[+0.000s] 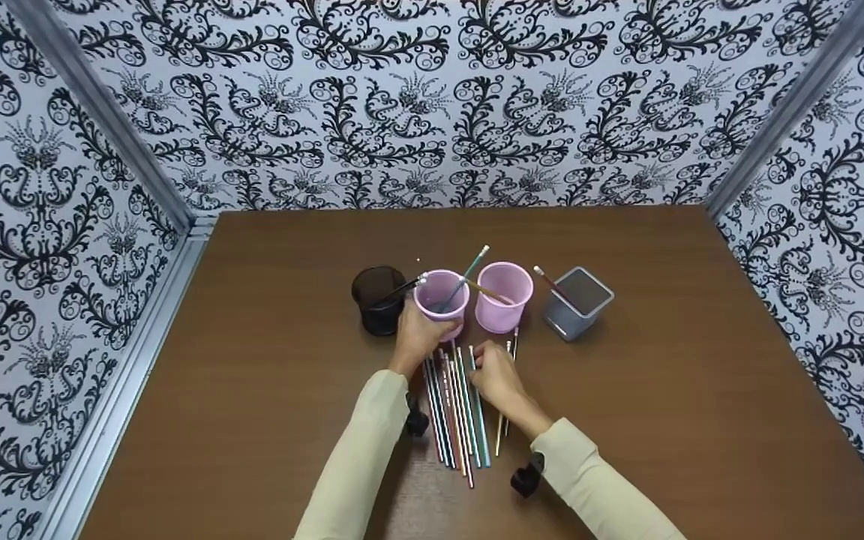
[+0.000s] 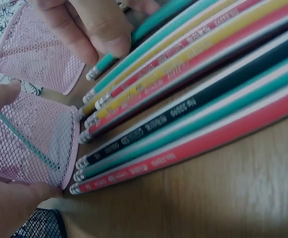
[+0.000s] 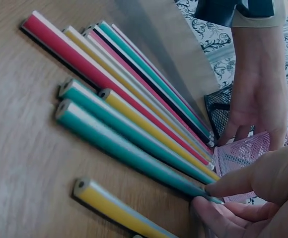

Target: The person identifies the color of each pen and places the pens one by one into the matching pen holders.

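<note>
My left hand (image 1: 415,334) grips the left pink mesh cup (image 2: 30,134) from the front, thumb on one side and fingers on the other. A teal pencil (image 1: 476,259) leans inside that cup. Just right of it, my right hand (image 1: 497,375) pinches a green pencil (image 3: 129,150) close to its eraser end, between thumb and index finger. The pencil lies along the right side of a row of striped pencils (image 1: 447,420), their eraser ends toward the cups. A yellow pencil (image 3: 116,210) lies apart, further right, partly beneath my right hand in the head view.
A second pink mesh cup (image 1: 498,319) holds a yellow pencil (image 1: 486,291). At the left stands a black mesh cup (image 1: 381,321) with black pencils, at the right a grey square mesh holder (image 1: 568,324) with a dark red pencil. Patterned walls (image 1: 432,97) enclose the brown table (image 1: 267,390).
</note>
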A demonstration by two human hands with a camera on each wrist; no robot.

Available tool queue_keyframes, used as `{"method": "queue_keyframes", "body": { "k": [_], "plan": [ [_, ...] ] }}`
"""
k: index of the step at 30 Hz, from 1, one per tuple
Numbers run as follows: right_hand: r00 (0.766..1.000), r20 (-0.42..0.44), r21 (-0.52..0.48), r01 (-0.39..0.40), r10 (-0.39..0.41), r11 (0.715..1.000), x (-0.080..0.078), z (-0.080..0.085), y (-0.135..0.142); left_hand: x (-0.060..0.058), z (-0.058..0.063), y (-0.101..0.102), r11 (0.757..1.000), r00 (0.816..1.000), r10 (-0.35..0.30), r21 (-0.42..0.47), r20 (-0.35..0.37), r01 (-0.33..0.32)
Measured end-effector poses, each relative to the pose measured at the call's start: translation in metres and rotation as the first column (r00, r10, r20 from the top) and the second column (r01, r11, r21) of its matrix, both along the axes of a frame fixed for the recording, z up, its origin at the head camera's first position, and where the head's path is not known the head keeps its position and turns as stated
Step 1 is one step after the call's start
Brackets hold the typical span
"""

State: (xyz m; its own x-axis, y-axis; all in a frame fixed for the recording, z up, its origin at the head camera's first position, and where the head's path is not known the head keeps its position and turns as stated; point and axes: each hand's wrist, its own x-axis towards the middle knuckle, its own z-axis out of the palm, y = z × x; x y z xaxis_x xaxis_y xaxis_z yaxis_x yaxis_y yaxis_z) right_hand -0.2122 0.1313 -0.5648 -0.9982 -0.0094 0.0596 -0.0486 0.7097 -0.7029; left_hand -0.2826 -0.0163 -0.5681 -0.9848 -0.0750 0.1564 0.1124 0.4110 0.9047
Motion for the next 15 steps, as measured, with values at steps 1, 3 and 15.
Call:
{"method": "queue_keyframes", "body": {
  "k": [1,3,15],
  "plan": [
    [1.000,0.012,-0.009,0.004,-0.004,1.000,0.000,0.001,0.000,-0.001,0.000,-0.001,1.000,1.000,-0.001,-0.009,-0.005,0.001],
    [0.999,0.039,-0.022,0.014,-0.013,1.000,0.000,0.003,0.001,-0.001,-0.001,-0.002,1.000,1.000,-0.005,-0.025,-0.012,0.004],
    [0.997,0.001,-0.134,0.074,-0.074,0.988,-0.002,0.040,-0.002,-0.003,0.000,-0.004,0.999,0.999,-0.012,-0.036,0.039,0.014]
  ]
}}
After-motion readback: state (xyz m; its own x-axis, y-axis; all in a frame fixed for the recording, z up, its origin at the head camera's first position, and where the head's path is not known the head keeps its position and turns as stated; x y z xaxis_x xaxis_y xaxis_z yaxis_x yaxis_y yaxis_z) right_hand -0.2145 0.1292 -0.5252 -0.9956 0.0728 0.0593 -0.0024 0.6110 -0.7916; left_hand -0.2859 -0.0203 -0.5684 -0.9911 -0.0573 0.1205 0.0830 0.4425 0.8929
